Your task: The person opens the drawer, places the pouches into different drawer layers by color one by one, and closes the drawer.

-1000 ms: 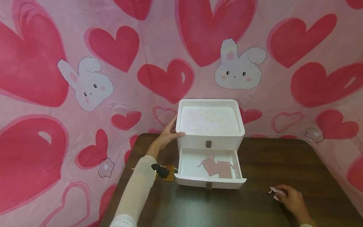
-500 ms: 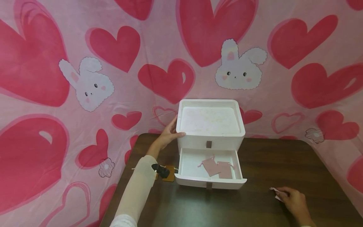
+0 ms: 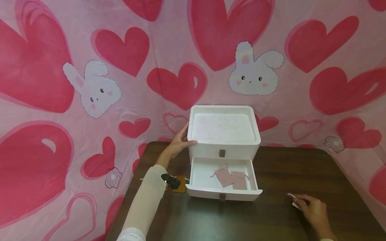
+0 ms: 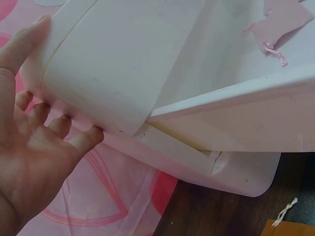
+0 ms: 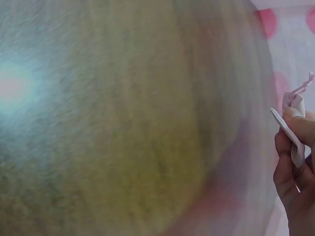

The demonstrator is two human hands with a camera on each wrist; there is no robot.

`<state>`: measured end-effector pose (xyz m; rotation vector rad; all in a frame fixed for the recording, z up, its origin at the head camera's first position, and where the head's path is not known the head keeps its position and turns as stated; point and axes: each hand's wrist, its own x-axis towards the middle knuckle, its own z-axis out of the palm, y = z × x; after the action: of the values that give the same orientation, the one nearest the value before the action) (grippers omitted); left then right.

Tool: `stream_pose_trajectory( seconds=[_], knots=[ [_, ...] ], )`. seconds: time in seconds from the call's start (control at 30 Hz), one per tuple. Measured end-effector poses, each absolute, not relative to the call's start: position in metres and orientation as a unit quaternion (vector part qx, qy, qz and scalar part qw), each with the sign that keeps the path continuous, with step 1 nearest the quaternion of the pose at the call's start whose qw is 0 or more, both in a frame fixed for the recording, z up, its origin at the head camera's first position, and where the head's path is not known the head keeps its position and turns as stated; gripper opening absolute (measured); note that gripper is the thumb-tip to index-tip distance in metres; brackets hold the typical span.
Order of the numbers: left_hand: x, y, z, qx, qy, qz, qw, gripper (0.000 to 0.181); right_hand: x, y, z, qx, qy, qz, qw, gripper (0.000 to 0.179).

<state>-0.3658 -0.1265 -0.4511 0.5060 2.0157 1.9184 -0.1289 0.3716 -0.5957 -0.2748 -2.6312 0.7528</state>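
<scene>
My left hand [image 3: 178,144] holds the upper left corner of a small white drawer unit [image 3: 206,151]. In the left wrist view its thumb lies near the top rim and its fingers [image 4: 61,127] press along the side. The lower drawer [image 3: 200,173] is pulled out, and two pink drawstring pouches [image 3: 224,177] lie overlapping in it. To the right of the unit, my right hand [image 3: 314,211] pinches another pale pink drawstring pouch [image 5: 290,132] between thumb and fingers, its cord sticking out past them. In the head view that pouch is partly covered by the hand.
Brown pouches [image 3: 180,185] with cords lie left of the drawer, partly behind the left forearm and its black strap [image 3: 170,181]. The dark wooden table [image 3: 286,174] ends at the back against a pink cloth [image 3: 169,40] with hearts and rabbits.
My right hand has shifted slightly up and to the right with its pouch, turning a little. The left hand and the drawer unit have stayed where they were.
</scene>
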Motion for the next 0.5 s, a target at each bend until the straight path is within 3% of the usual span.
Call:
stream_pose_trajectory(
  seconds=[0.5],
  knots=[
    [-0.366, -0.127, -0.451, 0.182, 0.700, 0.673, 0.155, 0.098, -0.156, 0.345, -0.539, -0.038, -0.880, 0.309, 0.358, 0.027]
  ],
)
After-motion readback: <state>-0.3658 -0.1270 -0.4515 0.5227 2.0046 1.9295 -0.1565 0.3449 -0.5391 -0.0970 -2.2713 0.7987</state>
